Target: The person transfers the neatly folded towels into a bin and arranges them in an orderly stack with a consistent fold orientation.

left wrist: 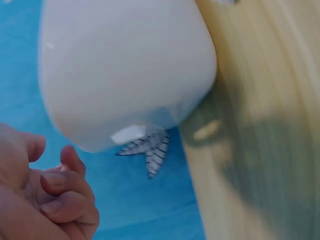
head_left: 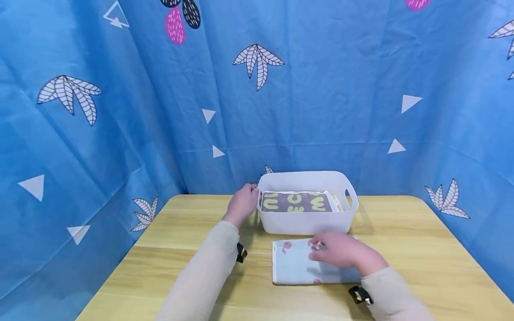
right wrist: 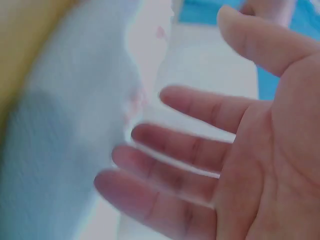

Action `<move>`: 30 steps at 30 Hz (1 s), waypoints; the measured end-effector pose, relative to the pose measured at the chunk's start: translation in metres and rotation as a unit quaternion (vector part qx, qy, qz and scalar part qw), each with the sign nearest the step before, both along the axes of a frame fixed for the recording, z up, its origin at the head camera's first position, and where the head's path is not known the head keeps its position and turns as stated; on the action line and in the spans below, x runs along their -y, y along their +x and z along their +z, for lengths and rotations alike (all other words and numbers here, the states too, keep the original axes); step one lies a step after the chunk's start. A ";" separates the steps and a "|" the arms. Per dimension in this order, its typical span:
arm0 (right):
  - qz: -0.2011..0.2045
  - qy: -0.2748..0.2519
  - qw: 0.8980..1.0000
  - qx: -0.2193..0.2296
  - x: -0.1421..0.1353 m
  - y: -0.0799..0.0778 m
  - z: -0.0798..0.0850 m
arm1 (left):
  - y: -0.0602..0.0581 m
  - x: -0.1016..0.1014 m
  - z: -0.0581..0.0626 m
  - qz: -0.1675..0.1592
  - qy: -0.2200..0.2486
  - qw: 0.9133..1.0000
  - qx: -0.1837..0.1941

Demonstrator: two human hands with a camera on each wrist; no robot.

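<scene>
A folded pale blue cloth (head_left: 293,263) with small pink-red prints lies on the table in front of a white plastic basket (head_left: 309,224). My right hand (head_left: 341,252) is over the cloth's right half. In the right wrist view, the fingers (right wrist: 170,142) of that hand stretch out, spread apart, beside the cloth (right wrist: 75,100), pinching nothing. At the basket's left end is my left hand (head_left: 243,203), near the handle hole. The left wrist view shows its fingers (left wrist: 70,195) loosely curled, holding nothing, a little apart from the basket wall (left wrist: 130,65).
Inside the basket lies a folded purple-brown cloth (head_left: 299,203) with yellow letters, and something white and yellow (head_left: 337,203) at its right. The wooden table (head_left: 417,249) ends at a blue patterned curtain (head_left: 329,89) behind and along both sides.
</scene>
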State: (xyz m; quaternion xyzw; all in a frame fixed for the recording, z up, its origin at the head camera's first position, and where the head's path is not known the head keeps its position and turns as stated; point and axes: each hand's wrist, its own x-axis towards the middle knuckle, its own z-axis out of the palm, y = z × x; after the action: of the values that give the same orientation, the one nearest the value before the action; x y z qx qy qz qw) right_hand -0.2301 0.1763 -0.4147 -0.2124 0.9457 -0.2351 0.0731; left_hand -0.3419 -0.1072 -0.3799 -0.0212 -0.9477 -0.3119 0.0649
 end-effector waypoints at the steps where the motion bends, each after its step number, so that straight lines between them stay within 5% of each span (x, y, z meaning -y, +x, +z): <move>1: -0.009 -0.017 1.000 0.009 -0.008 0.000 0.002 | 0.006 0.000 -0.001 -0.004 0.002 1.000 -0.003; 8: -0.053 -0.013 0.998 0.018 -0.062 -0.003 0.014 | 0.053 0.000 -0.007 -0.057 -0.020 0.998 -0.008; 13: -0.073 -0.017 0.996 0.040 -0.088 -0.007 0.015 | 0.074 0.000 -0.010 -0.073 -0.024 0.997 -0.029; 17: -0.091 -0.035 0.992 0.081 -0.100 -0.007 0.012 | 0.084 0.003 -0.018 -0.080 -0.052 0.995 -0.035; 25: -0.110 -0.057 0.980 0.156 -0.110 -0.010 0.000 | 0.094 -0.003 -0.036 -0.159 -0.145 0.973 0.089; 30: -0.118 -0.056 0.978 0.165 -0.111 -0.014 -0.005 | 0.092 -0.010 -0.045 -0.169 -0.192 0.960 0.110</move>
State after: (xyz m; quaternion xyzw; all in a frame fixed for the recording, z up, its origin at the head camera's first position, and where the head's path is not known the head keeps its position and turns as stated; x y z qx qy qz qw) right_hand -0.2437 0.2872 -0.4198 -0.0614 0.9244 -0.3265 0.1877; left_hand -0.2498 -0.0969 -0.4249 -0.1587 -0.9736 -0.1308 -0.0991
